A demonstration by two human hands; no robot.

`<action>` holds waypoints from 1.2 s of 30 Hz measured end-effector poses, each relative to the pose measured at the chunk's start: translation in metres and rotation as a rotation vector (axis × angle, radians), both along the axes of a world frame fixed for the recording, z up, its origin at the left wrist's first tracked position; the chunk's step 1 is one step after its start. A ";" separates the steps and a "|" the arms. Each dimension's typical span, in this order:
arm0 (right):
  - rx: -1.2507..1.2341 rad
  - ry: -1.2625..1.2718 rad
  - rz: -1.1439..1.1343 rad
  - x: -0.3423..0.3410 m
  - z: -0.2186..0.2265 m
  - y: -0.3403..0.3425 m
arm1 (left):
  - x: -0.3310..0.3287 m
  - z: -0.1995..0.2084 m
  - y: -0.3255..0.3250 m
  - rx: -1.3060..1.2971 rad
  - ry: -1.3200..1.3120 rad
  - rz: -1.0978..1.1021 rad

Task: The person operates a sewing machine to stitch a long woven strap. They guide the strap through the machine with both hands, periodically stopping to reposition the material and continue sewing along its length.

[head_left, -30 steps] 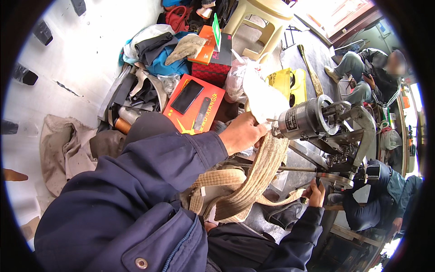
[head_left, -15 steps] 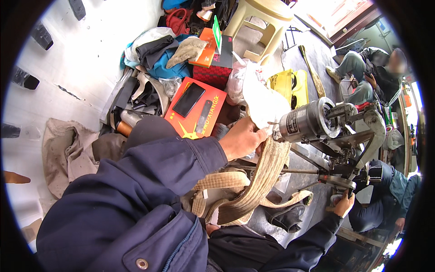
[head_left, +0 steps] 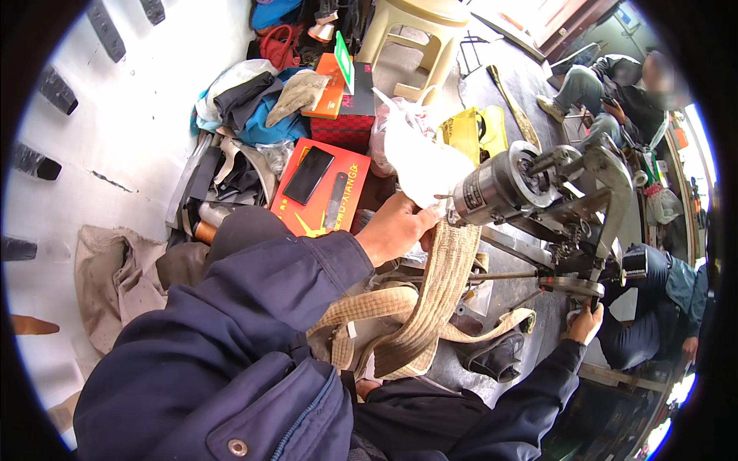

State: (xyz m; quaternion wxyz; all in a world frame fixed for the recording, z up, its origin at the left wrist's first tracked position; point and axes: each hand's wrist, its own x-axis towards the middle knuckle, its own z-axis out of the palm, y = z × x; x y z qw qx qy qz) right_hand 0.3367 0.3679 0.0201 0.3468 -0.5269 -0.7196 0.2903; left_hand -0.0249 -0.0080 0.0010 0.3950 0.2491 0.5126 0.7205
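My left hand [head_left: 396, 230] pinches the edge of a wide beige woven webbing strap [head_left: 446, 280] close under the head of a metal hand-cranked sewing machine [head_left: 500, 188]. The strap hangs down in loops toward my lap. On the right, my right hand [head_left: 586, 323] is wrapped round the handle at the rim of the machine's hand wheel [head_left: 573, 286]. A bright white plastic bag [head_left: 430, 157] lies just behind the left fingertips. Where strap and needle meet is hidden by glare and my fingers.
A black phone [head_left: 309, 175] rests on a red box [head_left: 288, 211] at left. Behind are a cloth pile [head_left: 250, 100], a yellow bag [head_left: 465, 131] and a beige stool [head_left: 423, 38]. A dark shoe [head_left: 496, 357] lies below the machine. A person [head_left: 615, 92] sits far right, another [head_left: 653, 300] nearer.
The whole view has shifted, so the machine and the boxes appear farther left and most things sit slightly differently. Both hands keep their hold on the strap and the wheel handle.
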 end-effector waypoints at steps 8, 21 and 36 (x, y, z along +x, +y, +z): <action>-0.095 -0.036 -0.037 -0.003 0.013 -0.005 | 0.003 -0.002 -0.004 0.034 -0.137 -0.055; -0.061 -0.096 -0.056 0.000 -0.007 0.003 | 0.011 -0.002 -0.006 0.104 -0.147 0.053; -0.261 -0.371 -0.112 0.003 -0.093 0.011 | -0.001 0.001 -0.007 0.108 -0.346 -0.072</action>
